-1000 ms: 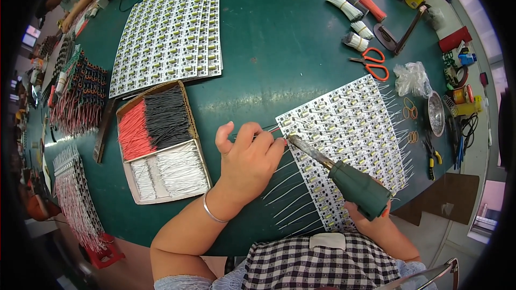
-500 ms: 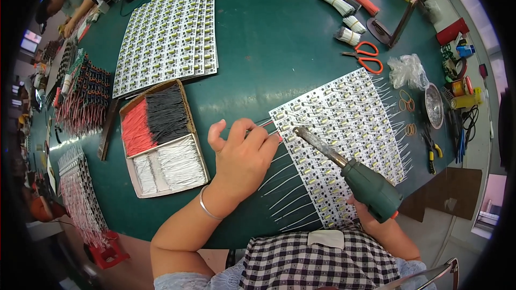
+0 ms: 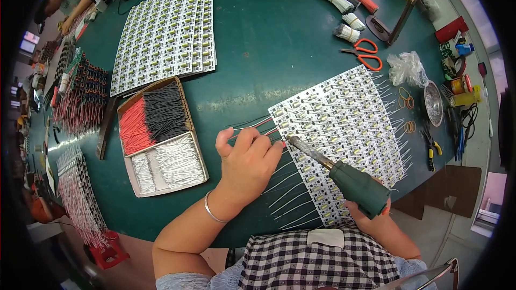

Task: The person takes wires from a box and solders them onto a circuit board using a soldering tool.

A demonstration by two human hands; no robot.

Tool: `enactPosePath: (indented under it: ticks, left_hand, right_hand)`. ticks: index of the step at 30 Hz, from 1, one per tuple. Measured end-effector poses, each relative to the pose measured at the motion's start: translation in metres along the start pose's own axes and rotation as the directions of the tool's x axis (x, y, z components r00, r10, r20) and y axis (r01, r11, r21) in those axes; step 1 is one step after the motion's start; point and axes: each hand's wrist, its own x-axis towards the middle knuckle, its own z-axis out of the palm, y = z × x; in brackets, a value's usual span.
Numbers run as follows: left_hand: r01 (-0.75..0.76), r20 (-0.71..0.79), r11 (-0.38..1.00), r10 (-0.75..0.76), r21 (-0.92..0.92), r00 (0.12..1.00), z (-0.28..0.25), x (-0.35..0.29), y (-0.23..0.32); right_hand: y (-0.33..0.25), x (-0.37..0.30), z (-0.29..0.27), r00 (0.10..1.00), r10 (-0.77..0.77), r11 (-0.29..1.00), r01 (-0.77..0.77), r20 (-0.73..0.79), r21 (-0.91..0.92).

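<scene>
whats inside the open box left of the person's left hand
The box holds red wires beside black wires, and two batches of white wires nearer the person. The lower layers and most of the bottom are covered by the wires on top.

On my feed, left hand (image 3: 248, 165) and right hand (image 3: 371, 223) bare. Slim silvery bangle (image 3: 209, 212), left wrist. Pale blue sleeves (image 3: 180, 281), lacy-looking, though I read them poorly at the rim. Black-and-white gingham apron (image 3: 322, 266), cream patch (image 3: 325, 238) on its front.

Soft, even light leaves pale glare on the green table (image 3: 231, 100), and fisheye distortion bends the dark-rimmed edges.
</scene>
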Motion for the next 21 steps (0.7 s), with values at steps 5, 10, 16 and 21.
enactPosePath:
  ticks: [5, 10, 16, 21]
  left_hand:
    - [0.008, -0.006, 1.0, -0.008, 0.001, 1.0, 0.001, 0.001, 0.0]
    - [0.017, 0.023, 1.0, -0.017, 0.003, 1.0, 0.0, 0.001, 0.001]
    - [0.022, 0.037, 1.0, -0.022, 0.009, 0.999, -0.001, 0.002, 0.002]
    - [0.008, 0.015, 1.0, -0.008, 0.015, 1.0, -0.001, 0.002, 0.002]
  right_hand:
    - [0.0, 0.003, 0.002, 0.995, -0.1, 0.992, 0.099, -0.017, -0.073]
    - [0.001, 0.0, 0.004, 0.998, -0.042, 0.998, 0.04, -0.037, -0.049]
    - [0.007, -0.017, 0.004, 0.987, 0.158, 0.971, -0.152, -0.018, 0.184]
    - [0.009, -0.028, 0.005, 0.974, 0.223, 0.952, -0.207, -0.045, 0.227]
